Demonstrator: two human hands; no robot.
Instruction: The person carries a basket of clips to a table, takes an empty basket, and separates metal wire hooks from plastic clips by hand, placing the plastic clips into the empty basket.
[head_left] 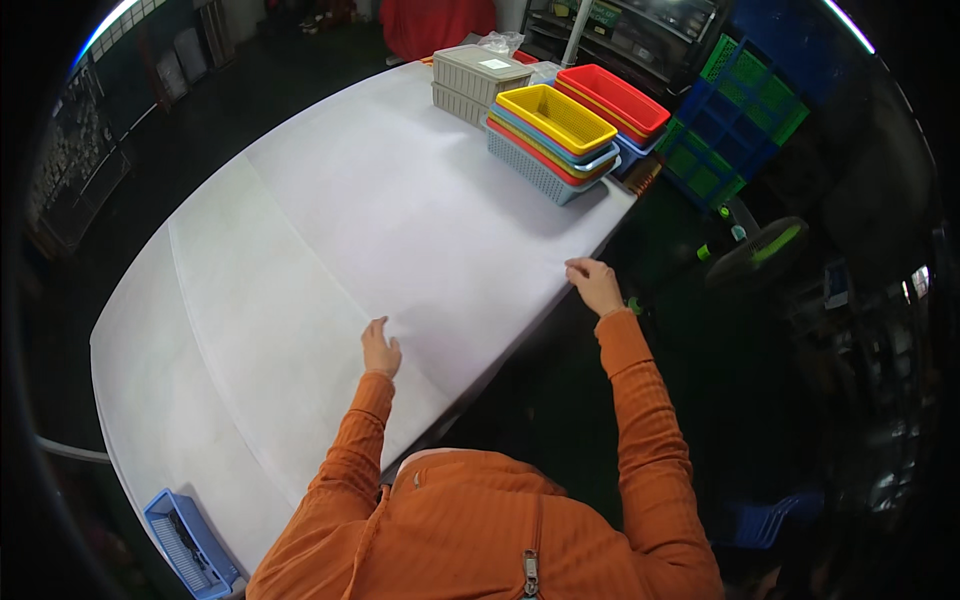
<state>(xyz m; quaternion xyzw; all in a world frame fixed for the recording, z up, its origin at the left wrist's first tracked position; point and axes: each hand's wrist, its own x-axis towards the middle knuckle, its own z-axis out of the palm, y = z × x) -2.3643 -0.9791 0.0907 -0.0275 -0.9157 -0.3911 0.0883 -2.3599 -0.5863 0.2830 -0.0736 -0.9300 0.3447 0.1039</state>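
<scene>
My left hand [380,350] lies flat on the white sheet [330,250] that covers the table, fingers together and pointing away from me. At the sheet's right edge my right hand [593,283] rests with its fingers curled over the border of the cloth. Both sleeves are orange. Whether the right hand pinches the sheet or only touches it is unclear.
A stack of plastic baskets, yellow on top [556,117], stands at the table's far right, with a red basket [612,98] and grey lidded boxes [480,75] beside it. A blue basket [188,545] sits at the near left corner. Green and blue crates [735,125] stand beyond the table.
</scene>
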